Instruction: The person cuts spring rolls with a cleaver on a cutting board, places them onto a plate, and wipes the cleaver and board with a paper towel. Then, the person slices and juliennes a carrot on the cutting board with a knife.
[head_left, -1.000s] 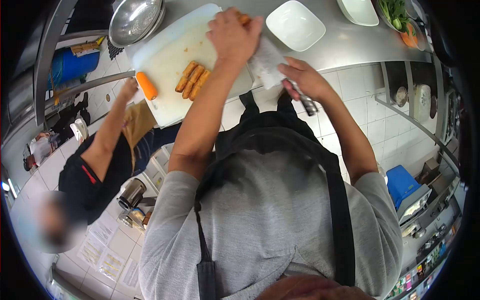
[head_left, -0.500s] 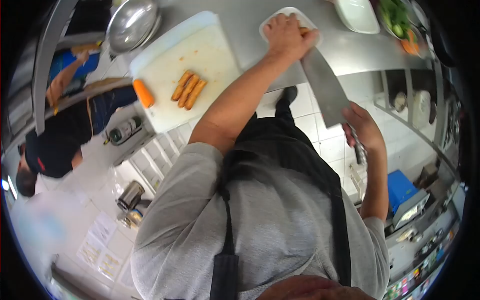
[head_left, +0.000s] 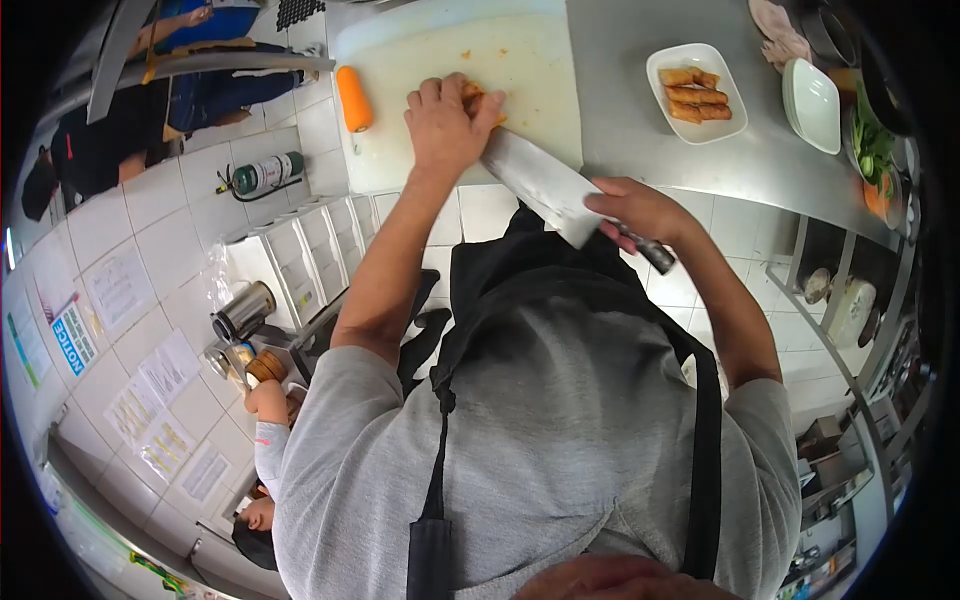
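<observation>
At the cutting board (head_left: 540, 60), my left hand (head_left: 447, 128) is closed over fried rolls (head_left: 472, 93), mostly hidden beneath the fingers. The tip of a cleaver (head_left: 540, 182) reaches up to that hand, its broad blade slanting over the board's near edge. My right hand (head_left: 635, 212) grips the cleaver where the handle meets the blade. On the steel counter to the right, a white dish (head_left: 735, 125) holds several golden-brown roll pieces (head_left: 697, 97). An orange carrot (head_left: 353, 98) lies along the board's left side.
Stacked white dishes (head_left: 815, 105), a cloth (head_left: 780, 35) and green vegetables (head_left: 872, 140) stand at the counter's right end. White drawers (head_left: 295, 262) and a metal jug (head_left: 243, 310) are at left. Two other people are there, one in a black shirt (head_left: 115, 135), one in a grey sleeve (head_left: 270, 450).
My left hand has gone from the white dish to the rolls on the board. My right hand has brought the cleaver left, up to them. The view has shifted, uncovering the dish.
</observation>
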